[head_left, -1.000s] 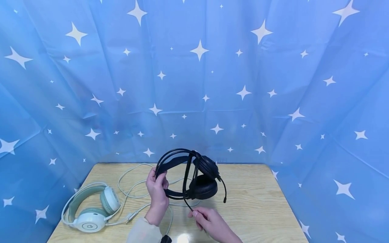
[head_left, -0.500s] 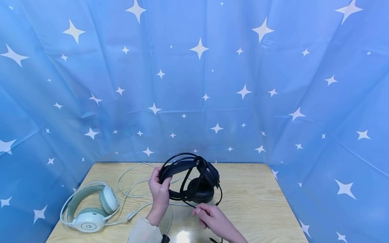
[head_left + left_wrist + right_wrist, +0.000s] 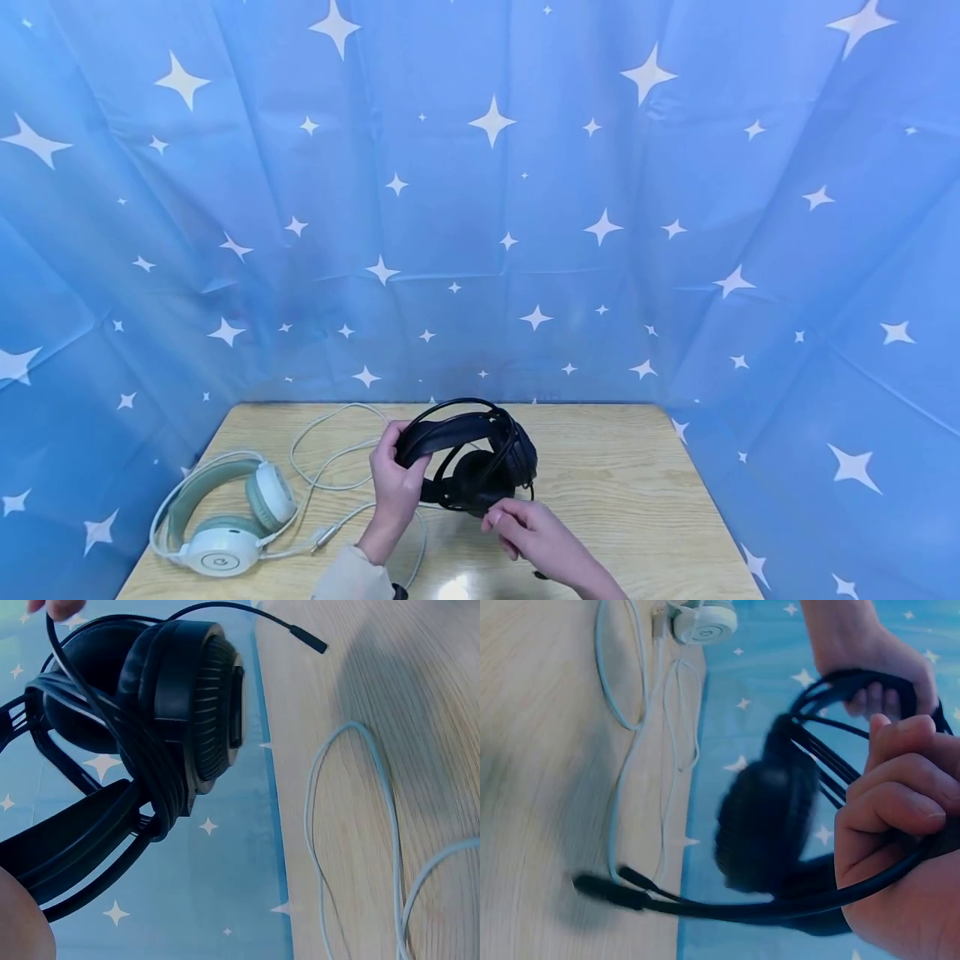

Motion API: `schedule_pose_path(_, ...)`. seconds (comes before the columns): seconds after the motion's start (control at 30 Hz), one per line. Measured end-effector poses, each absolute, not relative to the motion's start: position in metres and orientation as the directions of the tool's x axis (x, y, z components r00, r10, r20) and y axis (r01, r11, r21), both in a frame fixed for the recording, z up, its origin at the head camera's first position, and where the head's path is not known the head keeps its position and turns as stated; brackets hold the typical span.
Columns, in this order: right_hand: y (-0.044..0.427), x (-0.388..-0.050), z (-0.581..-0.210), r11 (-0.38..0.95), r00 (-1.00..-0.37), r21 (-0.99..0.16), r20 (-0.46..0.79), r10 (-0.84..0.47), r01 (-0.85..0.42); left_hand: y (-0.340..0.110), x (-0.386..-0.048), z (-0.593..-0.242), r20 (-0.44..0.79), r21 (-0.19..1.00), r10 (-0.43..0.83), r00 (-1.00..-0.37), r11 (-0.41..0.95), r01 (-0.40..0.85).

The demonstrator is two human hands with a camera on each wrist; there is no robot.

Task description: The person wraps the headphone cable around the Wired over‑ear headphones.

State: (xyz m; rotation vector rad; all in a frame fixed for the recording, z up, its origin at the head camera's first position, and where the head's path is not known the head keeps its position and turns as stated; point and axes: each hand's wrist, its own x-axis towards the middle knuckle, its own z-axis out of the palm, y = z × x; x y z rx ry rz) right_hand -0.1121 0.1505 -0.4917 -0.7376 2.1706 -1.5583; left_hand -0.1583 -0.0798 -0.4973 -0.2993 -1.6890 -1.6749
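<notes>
My left hand (image 3: 395,483) grips the padded headband of a black headset (image 3: 453,431), which is held above the wooden table. Loops of black cable (image 3: 142,750) are wound around the headset's band and ear cup in the left wrist view, and a thin boom microphone (image 3: 307,637) sticks out from it. Close to the ear cups, my right hand (image 3: 536,533) pinches a loose length of the black cable between thumb and curled fingers. In the right wrist view, two dark ends (image 3: 604,891) extend from the hand's side over the table.
On the table's left lies a white and pale green headset (image 3: 221,546). Its white cable (image 3: 330,479) loops across the table (image 3: 622,492) toward the middle, passing under my left arm. A blue star-patterned curtain (image 3: 480,208) stands behind and at both sides.
The black headset has lowered and tilted in my left hand, bringing its ear cups nearer my right hand. My right hand has shifted slightly to the right with the cable.
</notes>
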Motion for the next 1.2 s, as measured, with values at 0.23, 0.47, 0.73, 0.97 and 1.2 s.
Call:
schedule_pose_path(0.23,0.165,-0.114,-0.479,0.251,-0.802,-0.959,-0.044,-0.596,-0.134,-0.083,-0.157,-0.498,0.668,0.744,-0.234,-0.707,0.186,0.642)
schedule_pose_path(0.47,0.174,-0.116,-0.470,0.221,-0.834,-0.969,-0.029,-0.551,-0.113,-0.081,-0.139,-0.462,0.662,0.749,-0.184,-0.727,0.188,0.635)
schedule_pose_path(0.73,0.180,-0.115,-0.464,0.153,-0.851,-0.986,-0.019,-0.525,-0.072,-0.084,-0.137,-0.460,0.652,0.757,-0.146,-0.744,0.172,0.630)
schedule_pose_path(0.97,0.189,-0.117,-0.462,0.109,-0.880,-0.992,0.002,-0.476,-0.061,-0.086,-0.134,-0.458,0.635,0.771,-0.151,-0.758,0.180,0.611)
schedule_pose_path(1.2,0.198,-0.122,-0.460,0.033,-0.895,-0.998,0.040,-0.445,-0.062,-0.090,-0.149,-0.486,0.602,0.797,-0.145,-0.785,0.168,0.580)
